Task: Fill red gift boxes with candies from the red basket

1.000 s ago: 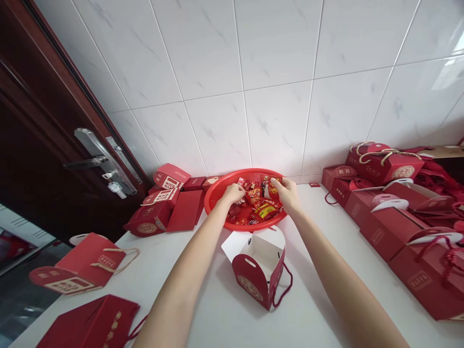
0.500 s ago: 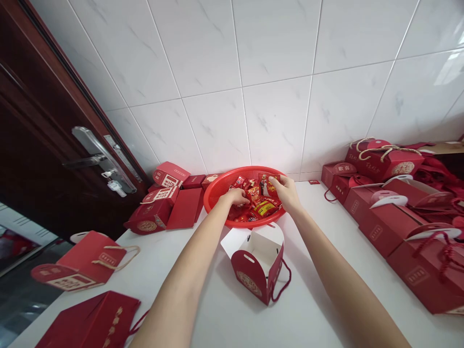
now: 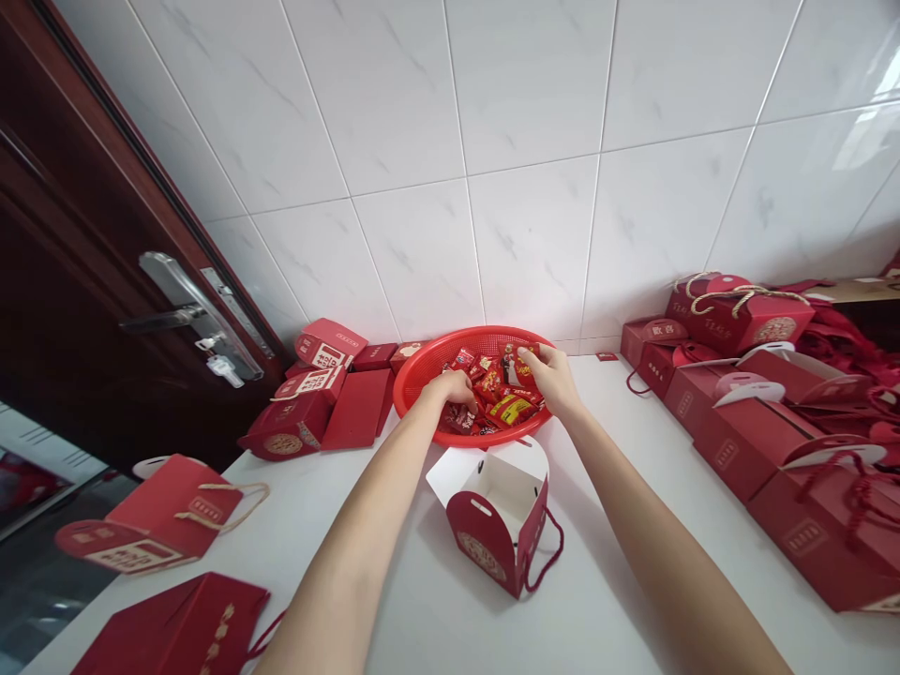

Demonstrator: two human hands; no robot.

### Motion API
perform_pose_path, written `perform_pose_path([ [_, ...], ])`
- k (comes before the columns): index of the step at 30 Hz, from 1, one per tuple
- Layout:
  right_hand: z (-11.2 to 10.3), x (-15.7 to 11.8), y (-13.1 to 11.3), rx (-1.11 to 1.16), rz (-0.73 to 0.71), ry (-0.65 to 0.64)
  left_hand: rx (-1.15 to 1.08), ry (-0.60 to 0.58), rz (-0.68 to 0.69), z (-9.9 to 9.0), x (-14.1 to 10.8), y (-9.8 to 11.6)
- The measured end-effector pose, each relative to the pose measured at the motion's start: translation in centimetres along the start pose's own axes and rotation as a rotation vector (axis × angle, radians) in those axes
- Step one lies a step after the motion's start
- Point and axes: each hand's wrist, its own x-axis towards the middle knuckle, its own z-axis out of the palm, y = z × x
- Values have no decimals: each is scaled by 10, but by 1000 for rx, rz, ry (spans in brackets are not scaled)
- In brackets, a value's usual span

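Observation:
A red plastic basket (image 3: 414, 375) holds several small wrapped packets, mostly red, one with a yellow patch (image 3: 511, 409). My left hand (image 3: 454, 388) reaches into its left part, fingers curled down among the packets; what they grip, if anything, is hidden. At the basket's right side my right hand (image 3: 552, 377) pinches a red packet with a picture of figures (image 3: 517, 364). In front of the basket stands an open red box (image 3: 485, 534) with a white inside and a dark red cord; neither hand touches it.
More red boxes with cord handles stand along the right (image 3: 759, 441), at the back left (image 3: 288, 422) and at the front left (image 3: 175, 623). A tiled wall (image 3: 534, 234) rises behind the white table (image 3: 450, 619). A dark door (image 3: 84, 234) is at the left.
My left hand has shifted slightly within the basket, its fingers now lower among the packets. The packet in my right hand has tilted a little. The view has moved slightly.

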Motion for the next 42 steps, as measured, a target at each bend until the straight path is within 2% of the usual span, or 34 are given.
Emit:
perform_pose_path([
  [8,-1,0,2,-6,-7,-1,-159,215,115,-6,-2,-1],
  [10,-1,0,2,-4,-7,1,-140,180,102,-5,-2,-2],
  [14,-1,1,3,8,0,2,-69,8,50,-2,-3,-4],
  [17,-1,1,4,26,9,0,-28,-73,2,-2,-3,-2],
  [21,0,1,2,62,24,-3,-10,-112,-39,-4,-4,3],
  [25,0,-1,-1,117,45,-7,-56,-103,-29,-6,-7,5],
  [29,0,-2,-4,188,71,-14,-186,-44,56,-8,-9,6],
  [36,0,0,-7,297,116,9,-502,192,249,-12,-11,12],
  [42,0,0,-8,348,137,8,-598,237,295,-10,-9,10],
])
